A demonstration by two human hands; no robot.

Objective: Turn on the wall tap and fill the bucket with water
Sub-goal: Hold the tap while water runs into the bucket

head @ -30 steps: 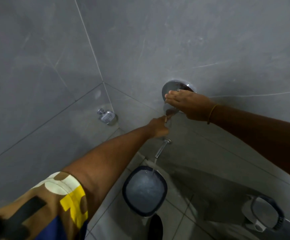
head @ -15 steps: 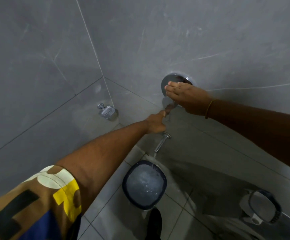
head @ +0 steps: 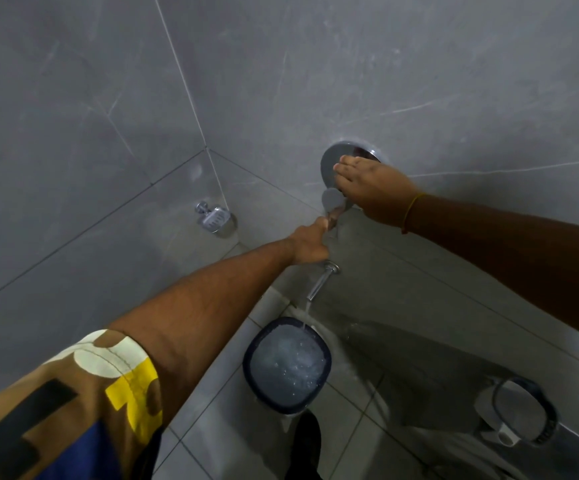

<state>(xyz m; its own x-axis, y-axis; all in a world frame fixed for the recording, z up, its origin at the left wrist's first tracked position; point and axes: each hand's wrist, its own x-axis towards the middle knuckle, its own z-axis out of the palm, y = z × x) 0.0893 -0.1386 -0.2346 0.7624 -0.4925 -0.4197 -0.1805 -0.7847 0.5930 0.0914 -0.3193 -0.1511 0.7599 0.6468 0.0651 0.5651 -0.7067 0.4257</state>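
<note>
Head view: we look down into a grey tiled corner. Our right hand lies flat over the round chrome plate of the wall tap, fingers spread and touching it, not wrapped around anything. Our left hand reaches just below, its fingertips pinched on the tap's lever. Under it a chrome spout sticks out of the wall, and a stream of water runs from it into the dark-rimmed bucket. The bucket stands on the floor against the wall's foot, its water frothing near the rim. A second bucket stands well apart toward the floor's right edge. A chrome soap holder sits on the left wall near the corner.
</note>
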